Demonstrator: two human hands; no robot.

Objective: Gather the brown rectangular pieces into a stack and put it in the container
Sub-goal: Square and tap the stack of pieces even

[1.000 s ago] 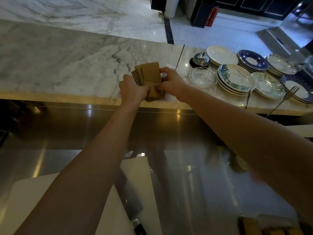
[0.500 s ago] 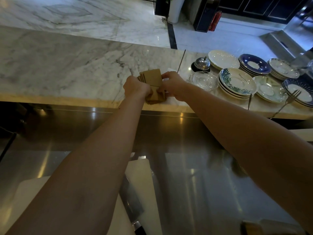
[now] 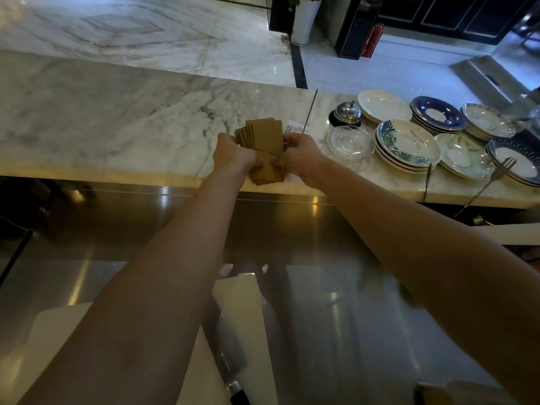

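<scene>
Several brown rectangular pieces (image 3: 263, 134) stand fanned in a loose bundle near the front edge of the marble counter (image 3: 117, 118). My left hand (image 3: 233, 154) grips the bundle's left side and my right hand (image 3: 298, 154) grips its right side. More brown pieces (image 3: 267, 175) show below the hands, by the counter's edge. A corner of something brown and white (image 3: 438, 393), maybe the container, shows at the bottom right, mostly cut off.
Stacks of plates (image 3: 407, 144) and a glass dish (image 3: 349, 140) fill the counter's right side, with a bell (image 3: 347, 112), a thin spike (image 3: 309, 111) holding paper slips, and forks (image 3: 496, 176). A white cutting board (image 3: 251, 317) and knife (image 3: 230, 355) lie on the steel worktop below.
Both hands stayed on the brown pieces, pressing the fan closer together and then shifting it; the view has tilted slightly, so everything sits lower in frame.
</scene>
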